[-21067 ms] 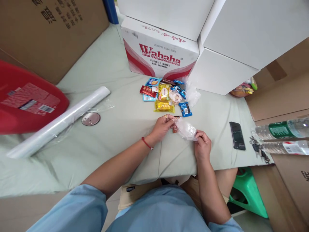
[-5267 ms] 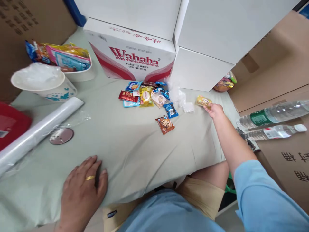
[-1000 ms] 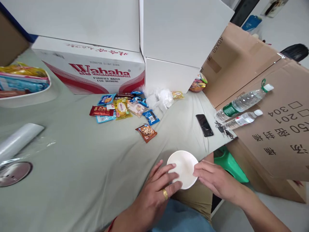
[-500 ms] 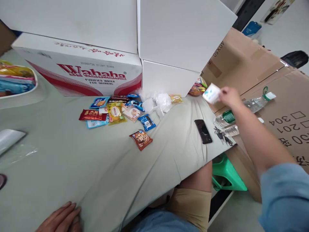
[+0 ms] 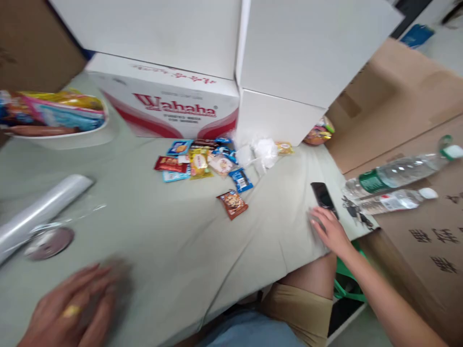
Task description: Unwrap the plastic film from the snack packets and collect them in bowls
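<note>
Closest, over the near left corner of the table [image 5: 162, 226], the left hand [image 5: 72, 308] was blurred, its fingers loosely bent with nothing visible in their grasp; whether it touched the cloth could not be told. Beyond it, towards the left edge, lay a round disc [image 5: 49, 243], just beside a roll of clear plastic [image 5: 43, 214]. Near the right edge came the main change: 0.5 s earlier the right hand [image 5: 331, 231] had held a white cup out beside the bottles, and now its fingers were outstretched and slightly apart, with no cup visible in them or elsewhere in view. That seemed to leave both hands unloaded. The phone [image 5: 322, 193] lay near the right edge, its near end partly hidden by the right hand; contact between them could not be judged. Keys [image 5: 356, 212] and 2 bottles [image 5: 394, 174] were by that same edge. Farther in, a brown cookie pack [image 5: 232, 204] lay apart from the cluster of wrapped snacks [image 5: 198, 161], which had kept its arrangement. Crumpled clear bags [image 5: 263, 152] sat at the cluster's right, with a small yellow pack [image 5: 284, 147] just past them. Towards the far left corner was a white bin [image 5: 87, 137] full of packets, and along the far edge the Wahaha box [image 5: 173, 96].
</note>
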`<state>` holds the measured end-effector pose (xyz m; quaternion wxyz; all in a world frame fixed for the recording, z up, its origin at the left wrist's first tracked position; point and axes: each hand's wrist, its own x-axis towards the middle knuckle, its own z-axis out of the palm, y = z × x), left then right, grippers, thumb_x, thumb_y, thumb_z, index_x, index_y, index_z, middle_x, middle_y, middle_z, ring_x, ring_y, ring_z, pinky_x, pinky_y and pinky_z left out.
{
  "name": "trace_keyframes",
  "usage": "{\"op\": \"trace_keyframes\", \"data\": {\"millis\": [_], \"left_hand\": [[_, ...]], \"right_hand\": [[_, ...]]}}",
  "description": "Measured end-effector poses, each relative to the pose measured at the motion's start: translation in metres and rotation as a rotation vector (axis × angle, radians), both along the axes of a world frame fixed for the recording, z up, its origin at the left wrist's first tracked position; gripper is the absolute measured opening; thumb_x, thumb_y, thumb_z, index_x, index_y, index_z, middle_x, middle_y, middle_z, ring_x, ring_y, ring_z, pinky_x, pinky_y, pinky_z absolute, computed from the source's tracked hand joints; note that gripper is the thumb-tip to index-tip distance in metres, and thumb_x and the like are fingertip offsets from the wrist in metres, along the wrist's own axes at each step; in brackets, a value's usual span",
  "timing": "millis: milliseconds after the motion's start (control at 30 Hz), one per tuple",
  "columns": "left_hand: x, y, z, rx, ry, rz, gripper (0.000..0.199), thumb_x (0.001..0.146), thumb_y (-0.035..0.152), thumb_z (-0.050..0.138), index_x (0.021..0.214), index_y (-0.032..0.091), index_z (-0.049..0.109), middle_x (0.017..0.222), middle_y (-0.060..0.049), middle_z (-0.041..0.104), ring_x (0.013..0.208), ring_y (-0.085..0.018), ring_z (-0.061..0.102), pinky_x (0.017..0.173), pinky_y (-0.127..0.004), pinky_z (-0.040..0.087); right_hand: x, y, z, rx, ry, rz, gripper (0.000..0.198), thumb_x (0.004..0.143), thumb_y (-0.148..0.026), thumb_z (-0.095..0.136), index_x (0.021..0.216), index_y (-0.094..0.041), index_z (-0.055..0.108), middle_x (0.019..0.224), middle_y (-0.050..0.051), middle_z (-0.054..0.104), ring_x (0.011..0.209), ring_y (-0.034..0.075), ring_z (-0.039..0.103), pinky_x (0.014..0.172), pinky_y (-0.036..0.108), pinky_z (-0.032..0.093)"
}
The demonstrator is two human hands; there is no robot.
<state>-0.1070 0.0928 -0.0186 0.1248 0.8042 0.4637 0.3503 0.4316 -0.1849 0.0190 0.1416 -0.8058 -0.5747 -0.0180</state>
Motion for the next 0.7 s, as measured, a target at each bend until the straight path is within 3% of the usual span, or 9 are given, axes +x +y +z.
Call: {"op": "trace_keyframes", "data": {"millis": [67,133,200,267,367,467,600,700], "left_hand": [[0.006,0.028,0.029,-0.068,-0.010,0.129,0.038,0.080,0.049,0.058,0.108,0.071,0.070,0.115,0.021,0.076,0.112,-0.032,0.073,0.093,-0.058,0.059],[0.021,0.066,0.052,-0.114,-0.037,0.205,0.028,0.084,0.047,0.058,0.105,0.046,0.075,0.116,0.005,0.074,0.104,-0.029,0.073,0.084,-0.050,0.064],[0.038,0.114,0.065,-0.115,-0.006,0.279,0.032,0.084,0.040,0.056,0.108,0.026,0.072,0.117,-0.009,0.069,0.100,-0.029,0.072,0.090,-0.050,0.062],[0.053,0.164,0.070,-0.145,0.055,0.367,0.040,0.088,0.033,0.055,0.122,0.016,0.066,0.132,-0.017,0.063,0.101,-0.029,0.071,0.103,-0.051,0.058],[0.072,0.226,0.070,-0.178,0.128,0.436,0.048,0.088,0.025,0.057,0.134,0.012,0.060,0.143,-0.021,0.057,0.123,-0.034,0.065,0.116,-0.050,0.049],[0.090,0.265,0.065,-0.251,0.192,0.326,0.057,0.084,0.019,0.059,0.141,0.012,0.057,0.152,-0.021,0.053,0.137,-0.036,0.057,0.122,-0.049,0.042],[0.105,0.286,0.054,-0.298,0.186,0.297,0.070,0.077,0.016,0.064,0.145,0.009,0.054,0.155,-0.023,0.048,0.136,-0.039,0.056,0.121,-0.051,0.042],[0.111,0.285,0.046,-0.293,0.157,0.328,0.050,0.077,0.021,0.066,0.127,0.014,0.066,0.150,-0.021,0.050,0.131,-0.039,0.059,0.117,-0.051,0.044]], "right_hand": [[-0.035,-0.036,-0.027,0.020,0.015,-0.014,0.043,0.105,-0.041,0.051,0.142,-0.022,0.062,0.145,0.016,0.064,0.133,0.033,0.062,0.110,0.055,0.052],[-0.056,-0.055,-0.043,0.038,-0.032,-0.073,0.052,0.105,-0.045,0.048,0.151,-0.022,0.055,0.149,0.017,0.062,0.136,0.036,0.060,0.110,0.058,0.051],[-0.065,-0.057,-0.052,0.086,-0.098,-0.131,0.057,0.105,-0.049,0.046,0.152,-0.020,0.056,0.145,0.018,0.065,0.132,0.040,0.062,0.108,0.060,0.051],[-0.069,-0.050,-0.056,0.138,-0.145,-0.154,0.058,0.105,-0.049,0.043,0.152,-0.017,0.057,0.140,0.020,0.068,0.126,0.041,0.066,0.104,0.059,0.052],[-0.072,-0.039,-0.057,0.196,-0.210,-0.136,0.058,0.106,-0.045,0.040,0.150,-0.013,0.058,0.134,0.022,0.071,0.118,0.042,0.069,0.097,0.057,0.054],[-0.073,-0.036,-0.058,0.229,-0.256,-0.133,0.055,0.105,-0.041,0.042,0.147,-0.011,0.060,0.131,0.023,0.072,0.114,0.041,0.071,0.094,0.054,0.054],[-0.074,-0.038,-0.061,0.240,-0.271,-0.146,0.052,0.105,-0.039,0.043,0.144,-0.010,0.062,0.130,0.023,0.073,0.115,0.039,0.070,0.095,0.051,0.053],[-0.074,-0.038,-0.063,0.249,-0.250,-0.159,0.050,0.105,-0.038,0.044,0.142,-0.011,0.063,0.131,0.022,0.072,0.117,0.038,0.070,0.097,0.050,0.052]]}}
